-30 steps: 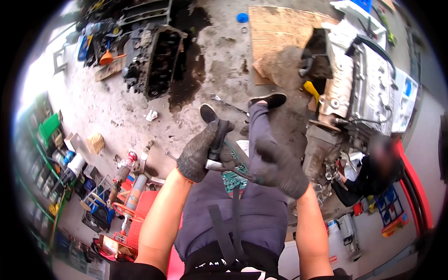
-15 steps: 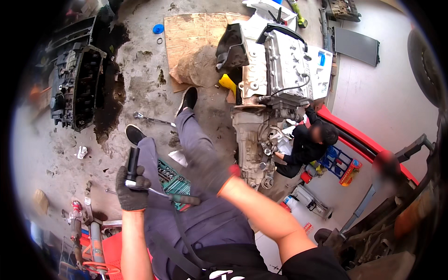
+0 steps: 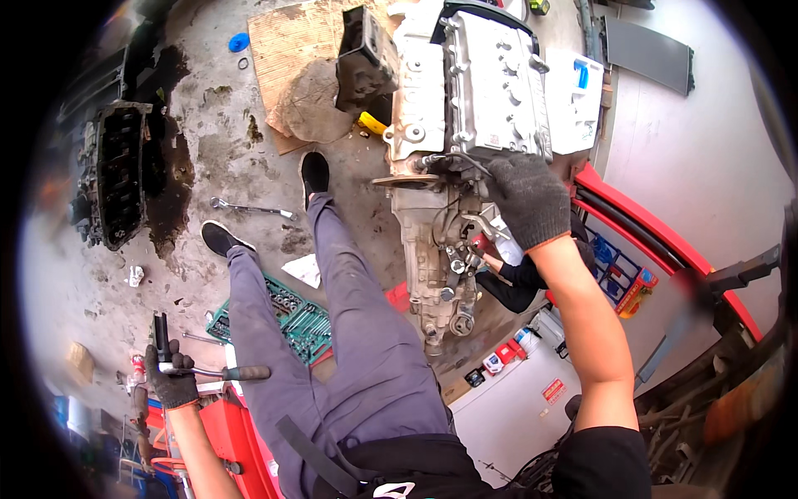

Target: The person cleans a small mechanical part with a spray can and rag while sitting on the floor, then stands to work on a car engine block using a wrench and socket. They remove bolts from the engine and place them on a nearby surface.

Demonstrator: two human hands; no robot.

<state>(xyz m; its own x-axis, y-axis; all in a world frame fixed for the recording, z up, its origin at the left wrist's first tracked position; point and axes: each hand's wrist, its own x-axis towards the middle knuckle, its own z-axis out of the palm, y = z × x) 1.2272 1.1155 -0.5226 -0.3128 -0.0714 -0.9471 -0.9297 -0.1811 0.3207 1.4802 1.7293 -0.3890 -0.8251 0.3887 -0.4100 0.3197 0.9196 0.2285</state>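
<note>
My left hand (image 3: 172, 378), in a dark grey work glove, is closed round the head of a ratchet wrench (image 3: 248, 373). A long black socket (image 3: 160, 330) stands up from it, and the handle points right toward my thigh. My right hand (image 3: 529, 200), gloved alike, rests at the near end of a silver engine (image 3: 490, 83), beside a thin dark hose (image 3: 468, 160). Its fingertips are hidden, so whether it grips anything does not show. A dirty metal gearbox (image 3: 420, 241) is joined to the engine's near end.
A green socket set case (image 3: 309, 333) lies open by my legs. Another person's arm (image 3: 515, 273) reaches toward the gearbox from the right. A long wrench (image 3: 253, 208) lies on the stained floor. A dark engine block (image 3: 120, 175) stands left; cardboard (image 3: 270, 50) lies beyond my feet.
My right hand has swung from over my lap up and right to the engine. The left hand has moved left and slightly down with the ratchet wrench. The view has shifted closer to the engine.
</note>
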